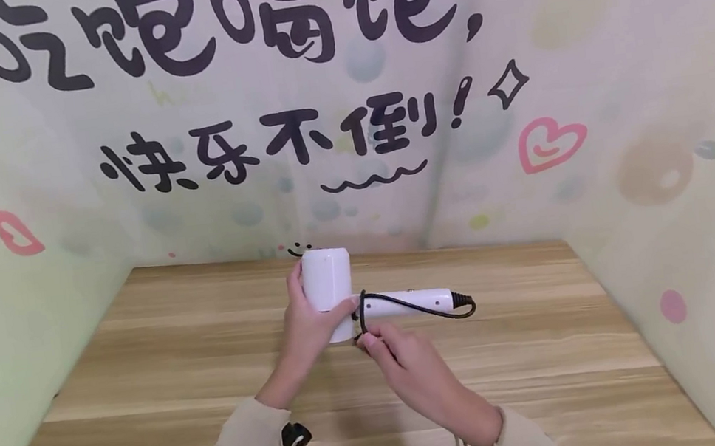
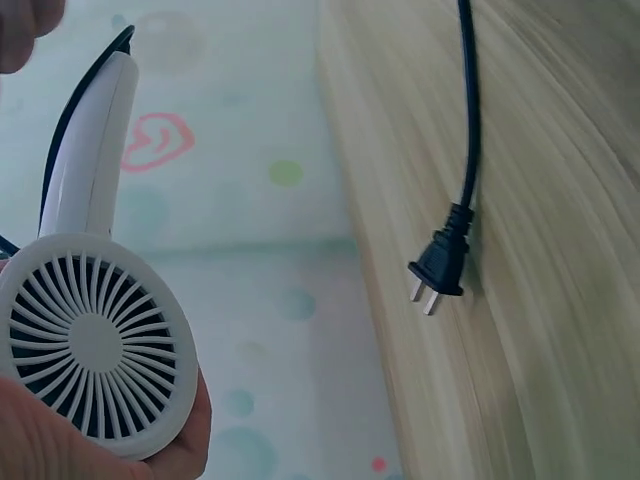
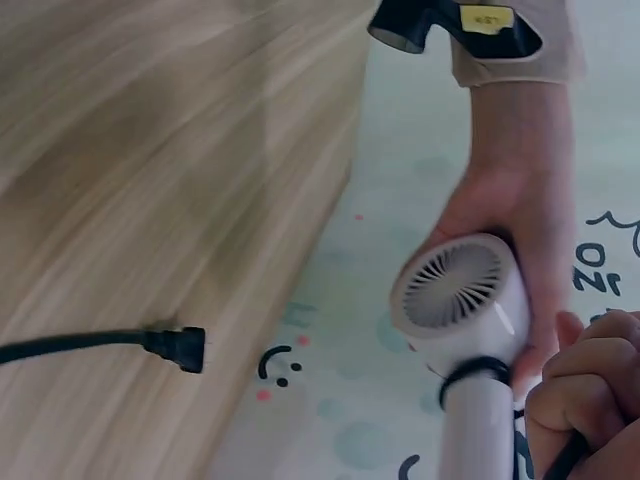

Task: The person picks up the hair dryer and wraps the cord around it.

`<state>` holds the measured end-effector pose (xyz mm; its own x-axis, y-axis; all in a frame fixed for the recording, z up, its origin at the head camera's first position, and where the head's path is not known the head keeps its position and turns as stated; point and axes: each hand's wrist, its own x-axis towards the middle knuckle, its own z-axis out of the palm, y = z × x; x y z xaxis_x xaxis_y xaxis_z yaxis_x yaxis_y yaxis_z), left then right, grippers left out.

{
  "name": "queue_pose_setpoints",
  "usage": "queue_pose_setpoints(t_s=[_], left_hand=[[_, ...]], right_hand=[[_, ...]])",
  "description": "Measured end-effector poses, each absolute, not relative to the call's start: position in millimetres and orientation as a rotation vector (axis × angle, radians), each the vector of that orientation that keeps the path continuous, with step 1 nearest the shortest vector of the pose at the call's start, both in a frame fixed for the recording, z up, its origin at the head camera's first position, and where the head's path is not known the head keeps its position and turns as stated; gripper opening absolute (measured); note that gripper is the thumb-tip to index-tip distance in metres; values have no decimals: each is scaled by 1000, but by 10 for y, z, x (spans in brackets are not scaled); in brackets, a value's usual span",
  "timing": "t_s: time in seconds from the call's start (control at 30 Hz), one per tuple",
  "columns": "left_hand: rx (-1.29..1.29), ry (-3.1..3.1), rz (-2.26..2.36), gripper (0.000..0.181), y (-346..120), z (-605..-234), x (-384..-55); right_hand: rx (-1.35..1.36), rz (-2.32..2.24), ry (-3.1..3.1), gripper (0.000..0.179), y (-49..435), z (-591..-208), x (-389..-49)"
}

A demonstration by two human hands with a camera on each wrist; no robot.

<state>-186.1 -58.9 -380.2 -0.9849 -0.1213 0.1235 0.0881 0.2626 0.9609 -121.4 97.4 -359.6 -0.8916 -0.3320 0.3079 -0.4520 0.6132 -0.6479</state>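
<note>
A white hair dryer (image 1: 328, 280) is held over the table, its handle (image 1: 410, 301) pointing right. My left hand (image 1: 306, 327) grips it round the barrel, thumb near the base of the handle. In the left wrist view the round slatted grille (image 2: 95, 343) faces the camera. A black cord (image 1: 431, 310) leaves the handle's end, doubles back along it and loops round its base. My right hand (image 1: 415, 368) pinches this cord just below the handle, fingers curled in the right wrist view. The cord's two-pin plug (image 2: 440, 258) hangs close over the tabletop.
The wood-grain table (image 1: 151, 397) meets printed cloth walls (image 1: 686, 227) at the back and both sides. Black lettering and pink hearts mark the cloth. Each sleeve cuff carries a small black device (image 1: 296, 437).
</note>
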Motion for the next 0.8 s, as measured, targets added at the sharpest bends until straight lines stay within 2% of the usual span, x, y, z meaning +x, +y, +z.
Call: queue_pose_setpoints(t_s=[0.1, 0.33, 0.8], left_hand=[[26, -2330, -1849, 97, -595, -3764, -1842], [39, -2305, -1977, 96, -605, -3717, -1781], [-8, -2223, -2167, 95, -583, -3697, -1736]], right_hand=[[683, 1095, -2678, 25, 941, -3699, -1200], [758, 1012, -2689, 19, 961, -3880, -1273], [891, 849, -2660, 17, 1149, -4012, -1509]])
